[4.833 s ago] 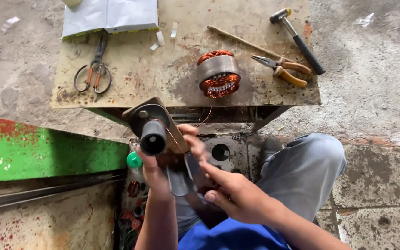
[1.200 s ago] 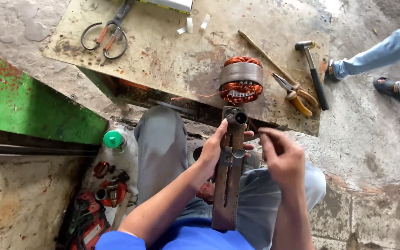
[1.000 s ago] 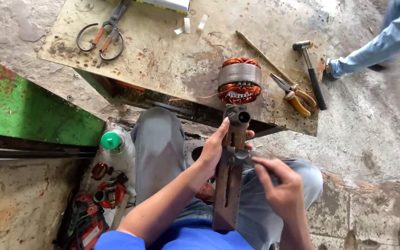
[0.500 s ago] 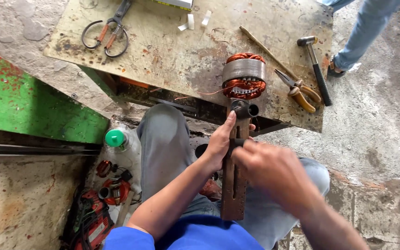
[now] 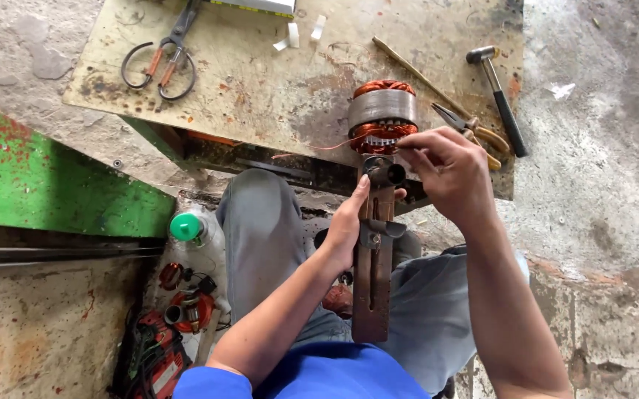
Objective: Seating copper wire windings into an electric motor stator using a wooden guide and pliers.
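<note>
Right hand (image 5: 449, 174) has lifted off the jig's middle since half a second ago and now sits up at the top end, fingers pinched together beside the tube end, seemingly on thin copper wire, though the strand is too fine to confirm at the fingertips. Left hand (image 5: 349, 222) stays on the jig (image 5: 373, 273), thumb and fingers wrapped on the left edge near the clamp piece. Jig is a long rusty slotted metal bar with a short tube on top, standing near upright between the knees, lower end on the lap. Hands are apart, one each side of the bar's upper part.

Just above the tube sits the stator (image 5: 382, 114), grey steel band with copper windings, at the near edge of the worktop (image 5: 260, 81). A thin copper wire (image 5: 312, 150) runs left from the stator along the worktop edge. Pliers (image 5: 475, 133) lie just right of the stator, partly behind the right hand. Hammer (image 5: 498, 100) lies further right. A thin stick (image 5: 415, 70) lies diagonal behind the stator. Scissors (image 5: 163, 59) lie at far left of the worktop. Bottle with green cap (image 5: 186, 227) stands on the floor by the left knee, red tools (image 5: 175, 325) below it. Green panel (image 5: 46, 185) at left.
</note>
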